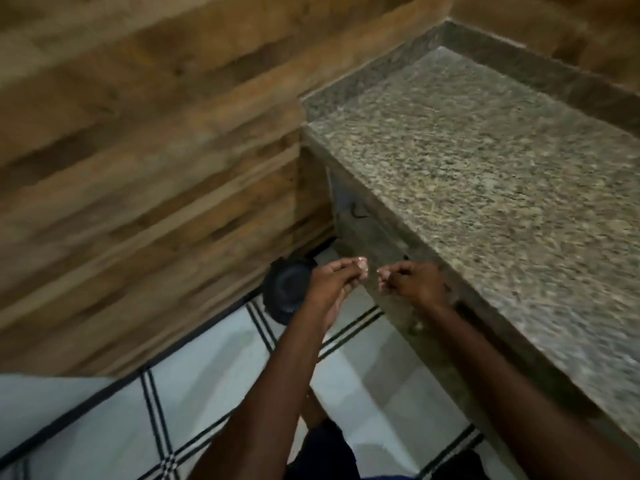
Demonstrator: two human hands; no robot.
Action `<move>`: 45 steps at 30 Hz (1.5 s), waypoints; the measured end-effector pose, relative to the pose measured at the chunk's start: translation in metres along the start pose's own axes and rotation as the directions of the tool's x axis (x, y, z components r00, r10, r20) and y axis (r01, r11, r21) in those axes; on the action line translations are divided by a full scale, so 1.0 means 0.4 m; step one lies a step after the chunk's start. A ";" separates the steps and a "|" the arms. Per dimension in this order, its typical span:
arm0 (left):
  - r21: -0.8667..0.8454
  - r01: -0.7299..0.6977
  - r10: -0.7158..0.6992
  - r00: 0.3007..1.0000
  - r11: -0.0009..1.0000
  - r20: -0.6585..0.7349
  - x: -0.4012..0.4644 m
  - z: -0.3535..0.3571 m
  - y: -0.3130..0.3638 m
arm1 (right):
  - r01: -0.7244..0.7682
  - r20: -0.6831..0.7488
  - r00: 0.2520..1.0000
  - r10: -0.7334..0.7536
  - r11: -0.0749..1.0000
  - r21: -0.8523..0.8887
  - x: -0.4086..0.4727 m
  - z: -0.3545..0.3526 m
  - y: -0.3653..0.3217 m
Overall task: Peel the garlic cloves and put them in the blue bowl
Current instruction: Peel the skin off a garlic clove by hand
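Note:
My left hand (332, 277) and my right hand (414, 282) are held out side by side, a small gap between their fingertips. They hover over the floor, beside the front edge of the granite counter (485, 174). Both hands have their fingers drawn together. Pale specks show at the fingertips of each; the blur hides whether these are nails or bits of garlic skin. Just left of and below my left hand stands a round dark bin (285, 289). No garlic cloves and no blue bowl are in view.
A wood-plank wall (138, 168) fills the left side and meets the counter at a corner. Below lies white tiled floor (214, 382) with dark stripes. My foot and dark shorts (322, 445) show at the bottom.

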State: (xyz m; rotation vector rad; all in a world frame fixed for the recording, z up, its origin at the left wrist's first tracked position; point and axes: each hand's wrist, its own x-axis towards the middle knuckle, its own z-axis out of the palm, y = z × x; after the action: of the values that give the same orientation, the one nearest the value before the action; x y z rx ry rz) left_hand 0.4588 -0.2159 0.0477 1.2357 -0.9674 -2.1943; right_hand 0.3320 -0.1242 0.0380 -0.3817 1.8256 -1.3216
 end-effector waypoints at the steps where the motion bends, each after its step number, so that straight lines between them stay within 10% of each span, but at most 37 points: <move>1: -0.024 -0.004 0.003 1.000 1.000 -0.025 0.006 -0.063 0.035 | 0.001 0.033 0.999 -0.001 1.000 -0.012 0.011 0.070 -0.014; 10: -0.132 -0.068 0.043 0.981 0.989 -0.188 0.077 -0.463 0.206 | -0.112 0.177 0.978 0.110 0.994 -0.002 0.095 0.509 -0.078; 24: -0.131 0.131 -0.169 0.924 0.983 -0.342 0.405 -0.740 0.046 | -0.323 0.049 0.908 0.416 0.770 -0.551 0.480 0.778 0.248; 33: -0.252 0.298 -0.365 0.885 0.921 -0.290 0.715 -0.897 -0.256 | -0.638 0.013 0.759 0.651 0.746 -0.192 0.717 0.834 0.547; 37: -0.155 0.376 -0.406 0.854 0.914 -0.325 0.864 -0.914 -0.368 | -0.743 0.233 0.652 0.721 0.669 0.008 0.845 0.832 0.695; 41: -0.227 0.467 -0.519 0.790 0.854 -0.328 0.990 -0.899 -0.459 | -0.721 0.322 0.553 0.768 0.635 -0.276 0.898 0.898 0.789; 45: -0.059 0.350 -0.350 0.881 0.935 -0.320 1.069 -0.857 -0.497 | -0.576 0.332 0.690 0.643 0.766 -0.286 0.940 0.956 0.887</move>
State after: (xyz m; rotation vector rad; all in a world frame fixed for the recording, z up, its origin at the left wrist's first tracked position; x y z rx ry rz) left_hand 0.5321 -0.4908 -0.4609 1.8247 -0.6474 -2.1391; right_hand 0.4710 -0.4732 -0.4836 -0.0918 1.4963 -0.5666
